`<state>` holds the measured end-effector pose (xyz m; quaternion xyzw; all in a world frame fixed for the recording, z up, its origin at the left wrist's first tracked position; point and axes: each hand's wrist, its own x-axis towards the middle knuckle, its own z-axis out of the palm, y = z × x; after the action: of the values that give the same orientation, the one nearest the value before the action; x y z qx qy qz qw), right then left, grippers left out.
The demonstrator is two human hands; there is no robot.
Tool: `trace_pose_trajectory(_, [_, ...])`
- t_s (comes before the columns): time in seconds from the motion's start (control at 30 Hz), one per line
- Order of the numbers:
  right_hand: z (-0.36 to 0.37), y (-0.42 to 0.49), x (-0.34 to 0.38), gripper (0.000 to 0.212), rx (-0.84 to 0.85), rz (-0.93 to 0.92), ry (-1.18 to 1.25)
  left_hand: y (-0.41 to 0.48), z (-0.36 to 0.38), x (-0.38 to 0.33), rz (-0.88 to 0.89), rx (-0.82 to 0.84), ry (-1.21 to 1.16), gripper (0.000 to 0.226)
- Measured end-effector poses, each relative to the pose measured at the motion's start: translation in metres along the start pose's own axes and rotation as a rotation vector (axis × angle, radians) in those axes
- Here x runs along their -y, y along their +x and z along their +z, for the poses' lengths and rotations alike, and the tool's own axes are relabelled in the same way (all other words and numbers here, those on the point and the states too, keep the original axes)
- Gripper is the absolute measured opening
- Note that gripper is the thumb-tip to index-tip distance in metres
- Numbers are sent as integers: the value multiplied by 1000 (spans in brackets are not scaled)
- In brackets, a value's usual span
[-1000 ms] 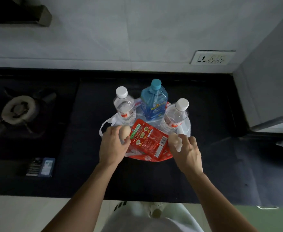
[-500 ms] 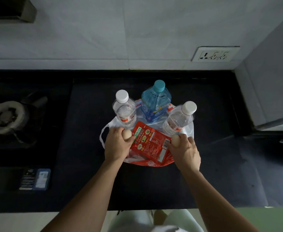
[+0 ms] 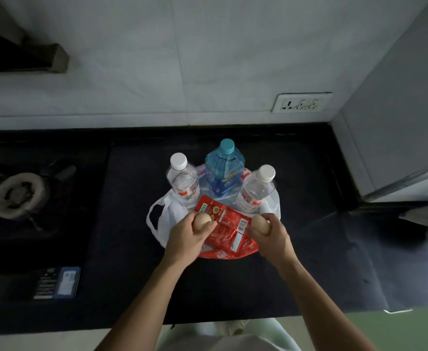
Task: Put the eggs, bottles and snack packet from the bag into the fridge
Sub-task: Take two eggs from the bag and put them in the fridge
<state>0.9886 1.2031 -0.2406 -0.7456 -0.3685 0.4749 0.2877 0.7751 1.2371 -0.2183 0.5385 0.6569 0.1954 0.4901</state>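
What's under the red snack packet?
The white plastic bag shows beneath the snack packet; a red printed layer peeks out at its near edge. Anything else beneath is covered; the left hand with one egg and right hand with the other egg hide its sides.

Bare forearms (image 3: 142,302) above a pale, perhaps white, garment (image 3: 220,343).
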Motion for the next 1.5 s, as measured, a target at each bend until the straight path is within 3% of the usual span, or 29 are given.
trace_pose_trajectory(0.17, [-12, -30, 20, 21, 42, -34, 253, -26, 22, -26, -25, 28, -365, 24])
trace_pose_trajectory(0.37, [-34, -51, 39, 8, -14, -154, 292, -40, 37, -44, 36, -31, -428, 30])
trace_pose_trajectory(0.57, [-33, -66, 49, 6, -10, -249, 293, -48, 38, -48, 13, -41, -541, 49])
trace_pose_trajectory(0.67, [-18, -67, 56, 7, 31, -262, 282, -57, 28, -49, 23, -69, -565, 38])
trace_pose_trajectory(0.77, [6, -61, 67, 8, 69, -285, 248, -69, 12, -44, 26, -172, -584, 22])
trace_pose_trajectory(1.17, [62, -83, 103, 22, 423, -554, -105, -137, -15, -19, -103, -739, -669, 15])
trace_pose_trajectory(1.27, [70, -96, 89, 32, 500, -566, -219, -165, -7, -7, -137, -867, -681, 16])
trace_pose_trajectory(1.5, [96, -152, 52, 21, 853, -517, -223, -251, 22, 20, -275, -1154, -745, 16])
